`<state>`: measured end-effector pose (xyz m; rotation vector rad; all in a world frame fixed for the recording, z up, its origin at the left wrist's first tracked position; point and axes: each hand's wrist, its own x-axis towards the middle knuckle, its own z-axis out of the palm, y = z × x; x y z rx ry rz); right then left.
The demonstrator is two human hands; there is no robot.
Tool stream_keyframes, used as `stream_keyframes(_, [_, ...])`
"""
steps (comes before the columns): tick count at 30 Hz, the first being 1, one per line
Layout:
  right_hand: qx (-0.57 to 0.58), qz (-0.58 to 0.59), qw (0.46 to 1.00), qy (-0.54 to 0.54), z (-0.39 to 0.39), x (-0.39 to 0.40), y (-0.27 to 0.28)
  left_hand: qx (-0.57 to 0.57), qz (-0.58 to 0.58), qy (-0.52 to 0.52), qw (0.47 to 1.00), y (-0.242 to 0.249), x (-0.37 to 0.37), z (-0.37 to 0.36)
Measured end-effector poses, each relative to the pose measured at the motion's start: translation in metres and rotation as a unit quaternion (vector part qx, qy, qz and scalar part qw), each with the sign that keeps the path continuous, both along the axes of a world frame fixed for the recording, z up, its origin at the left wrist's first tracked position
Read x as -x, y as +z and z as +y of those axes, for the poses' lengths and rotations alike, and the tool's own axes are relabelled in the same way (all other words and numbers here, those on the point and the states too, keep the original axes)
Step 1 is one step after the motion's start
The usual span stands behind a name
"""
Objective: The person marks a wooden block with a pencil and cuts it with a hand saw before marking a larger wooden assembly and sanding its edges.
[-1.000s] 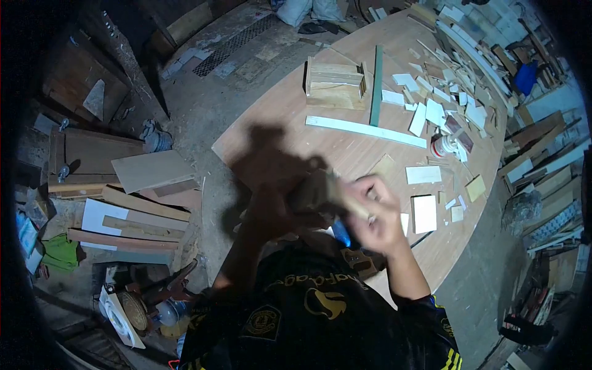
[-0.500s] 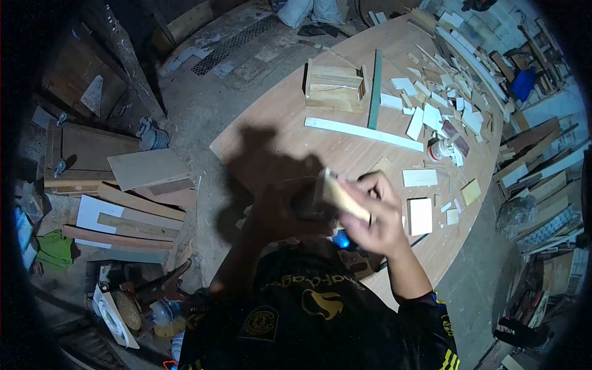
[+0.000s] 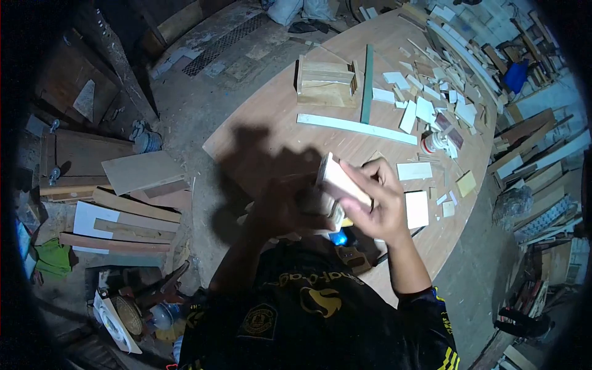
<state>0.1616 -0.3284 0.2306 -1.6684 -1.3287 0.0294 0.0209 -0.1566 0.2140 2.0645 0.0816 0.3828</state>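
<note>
We bend both arms in front of our chest, bringing the grips close together. Our right grip point(image 3: 382, 206) is brightly lit and clamped, its thumb point(image 3: 357, 214) below the forefinger point(image 3: 361, 179), both pointing inward; another finger arches above. Our bare right forearm point(image 3: 408, 266) slants up to the wrist. Our left grip point(image 3: 280, 203) and left forearm point(image 3: 237, 256) sit in shadow, fingers indistinct.

Offcuts point(image 3: 425, 110) on table point(image 3: 364, 142), block point(image 3: 346, 185) between hands point(image 3: 386, 206), boards point(image 3: 139, 227) left of table
</note>
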Motion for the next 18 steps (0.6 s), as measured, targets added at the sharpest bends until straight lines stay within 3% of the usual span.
stream_keyframes(2, [-0.046,-0.005,0.998,0.043,-0.003,0.019,0.015,0.120,-0.002,0.017,0.993,0.004,0.002,-0.005])
stream_keyframes(3, [-0.037,0.006,0.998,0.057,-0.005,0.022,0.025,0.122,0.002,0.017,0.992,0.003,0.002,-0.004])
stream_keyframes(5, [-0.019,-0.006,1.000,0.024,-0.001,0.009,0.014,-0.026,-0.013,-0.007,1.000,-0.001,-0.001,0.002])
stream_keyframes(7, [0.008,0.009,1.000,-0.017,0.001,-0.005,0.002,-0.023,-0.021,-0.004,1.000,-0.007,-0.004,0.003])
stream_keyframes(9, [-0.016,-0.001,1.000,0.007,-0.003,0.011,0.011,-0.018,-0.024,0.006,1.000,-0.001,-0.004,0.001])
stream_keyframes(11, [-0.046,0.002,0.998,0.042,-0.005,0.021,0.023,0.147,0.131,-0.024,0.980,0.025,0.002,-0.002])
stream_keyframes(12, [-0.043,0.007,0.998,0.040,-0.005,0.017,0.017,0.149,0.136,-0.026,0.979,0.016,0.004,-0.002])
stream_keyframes(14, [-0.005,-0.027,0.999,-0.027,-0.001,-0.004,0.001,-0.023,0.027,-0.005,0.999,-0.006,-0.001,0.003])
stream_keyframes(16, [0.019,-0.001,0.999,-0.040,0.000,-0.003,0.007,0.016,0.004,-0.015,1.000,0.000,-0.003,0.003])
stream_keyframes(18, [-0.025,-0.030,0.999,0.023,-0.002,0.019,0.025,0.056,-0.008,-0.025,0.998,0.005,-0.001,0.002])
